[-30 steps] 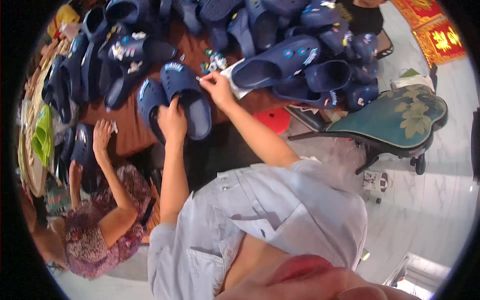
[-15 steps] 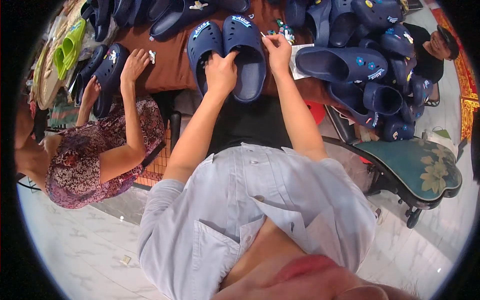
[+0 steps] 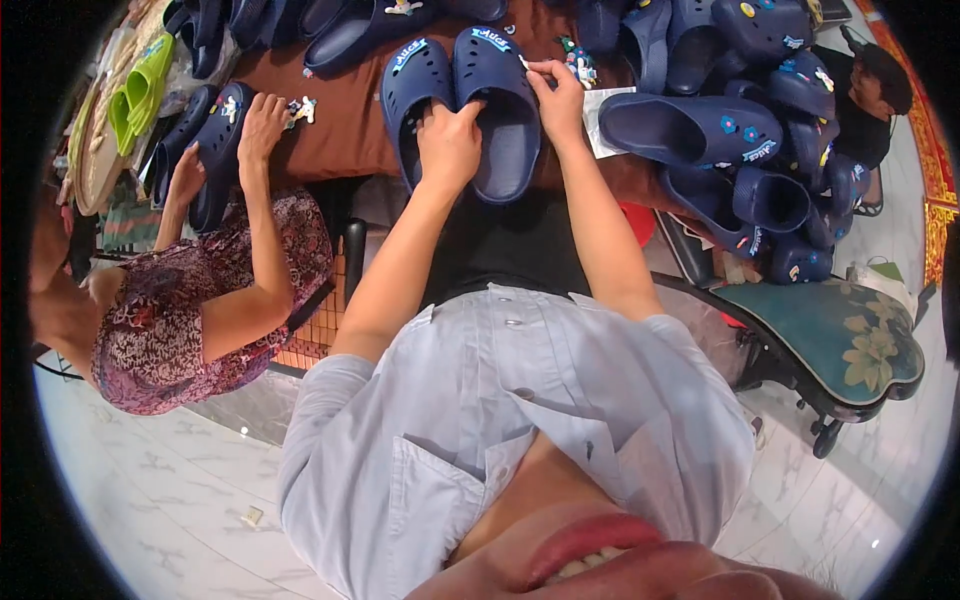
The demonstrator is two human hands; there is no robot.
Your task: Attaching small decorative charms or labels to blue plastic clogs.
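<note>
Two navy blue clogs, the left one (image 3: 416, 84) and the right one (image 3: 508, 160), lie side by side on the brown-covered table (image 3: 345, 120), toes pointing away. Both carry a light blue lettered charm near the toe. My left hand (image 3: 449, 147) is closed on the pair, its fingers reaching into the openings and gripping the inner sides where the clogs meet. At the upper right side of the right clog, my right hand (image 3: 558, 98) pinches a small white charm (image 3: 524, 63). Its exact shape is too small to make out.
Loose colourful charms (image 3: 580, 68) and a white paper (image 3: 592, 122) lie beyond and beside my right hand. A heap of decorated navy clogs (image 3: 690, 130) fills the table's right side. At left, a co-worker's hands (image 3: 262, 124) handle another clog (image 3: 216, 150). A green-cushioned chair (image 3: 810, 320) stands right.
My right hand has brought the small white charm closer against the right clog's side. The clogs appear slightly shifted right in view. The co-worker's fingers have moved slightly.
</note>
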